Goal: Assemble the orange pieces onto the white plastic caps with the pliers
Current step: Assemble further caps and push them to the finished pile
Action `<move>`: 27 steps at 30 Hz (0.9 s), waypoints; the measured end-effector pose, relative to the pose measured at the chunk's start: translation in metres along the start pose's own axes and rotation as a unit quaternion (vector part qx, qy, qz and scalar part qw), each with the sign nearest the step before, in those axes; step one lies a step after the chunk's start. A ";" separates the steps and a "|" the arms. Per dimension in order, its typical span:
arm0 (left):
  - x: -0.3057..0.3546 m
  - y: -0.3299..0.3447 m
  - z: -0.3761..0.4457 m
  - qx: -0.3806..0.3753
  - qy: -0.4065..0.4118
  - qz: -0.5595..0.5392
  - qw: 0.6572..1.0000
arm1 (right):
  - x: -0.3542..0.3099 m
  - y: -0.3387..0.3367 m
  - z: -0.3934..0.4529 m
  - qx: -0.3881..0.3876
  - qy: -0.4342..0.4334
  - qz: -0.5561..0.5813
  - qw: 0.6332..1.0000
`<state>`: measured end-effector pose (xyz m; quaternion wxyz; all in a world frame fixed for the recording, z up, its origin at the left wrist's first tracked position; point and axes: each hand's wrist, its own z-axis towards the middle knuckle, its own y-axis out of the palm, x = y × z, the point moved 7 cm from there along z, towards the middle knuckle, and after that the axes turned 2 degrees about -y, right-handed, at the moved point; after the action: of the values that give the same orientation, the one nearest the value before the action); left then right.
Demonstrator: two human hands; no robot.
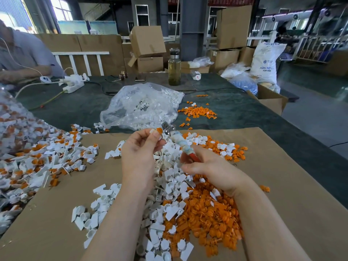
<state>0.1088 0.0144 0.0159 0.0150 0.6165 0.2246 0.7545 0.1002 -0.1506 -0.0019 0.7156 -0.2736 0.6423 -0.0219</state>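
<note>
A dim factory hall with dark steel columns (191, 25) and daylight through tall windows (60, 8) at the back left. Stacked cardboard boxes (146, 41) line the far side — one tilted, flaps open. A white railing (82, 61) stands behind a long table (244, 110) covered in dark green cloth.

Pliers (176, 137) head blurred, jaw grip on the orange piece (159, 130) unclear. Handles mostly hidden in right hand (204, 166). Assembled pile (28, 157) cut off at cardboard's left edge. Person's (20, 53) upper part cropped top-left.
</note>
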 end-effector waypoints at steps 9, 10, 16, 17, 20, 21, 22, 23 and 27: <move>0.002 -0.002 0.003 -0.004 0.007 0.005 1.000 | -0.008 0.008 -0.001 -0.012 0.004 -0.043 0.999; 0.002 -0.003 0.003 -0.003 0.008 0.007 1.000 | -0.009 0.008 -0.001 -0.009 -0.003 -0.047 0.999; -0.004 -0.006 0.005 0.011 -0.004 -0.006 1.000 | -0.011 0.008 0.002 0.020 -0.024 -0.109 0.994; -0.004 -0.007 0.005 0.012 -0.005 -0.007 1.000 | -0.012 0.008 0.002 0.024 -0.027 -0.118 0.992; -0.006 -0.008 0.006 0.017 -0.016 -0.010 1.000 | -0.013 0.009 0.004 0.032 -0.032 -0.135 0.990; -0.007 -0.008 0.007 0.018 -0.018 -0.009 1.000 | -0.013 0.009 0.004 0.034 -0.032 -0.137 0.989; -0.007 -0.009 0.006 0.017 -0.023 -0.010 1.000 | -0.013 0.009 0.005 0.034 -0.031 -0.138 0.989; -0.008 -0.009 0.007 0.018 -0.030 -0.013 0.999 | -0.012 0.010 0.005 0.033 -0.030 -0.141 0.989; -0.012 -0.011 0.008 0.019 -0.073 -0.029 0.997 | -0.007 0.011 0.007 0.032 -0.025 -0.147 0.988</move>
<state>0.1167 0.0233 0.0024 0.0416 0.6636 0.2546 0.7022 0.1014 -0.1357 0.0000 0.7288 -0.3426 0.5758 -0.1408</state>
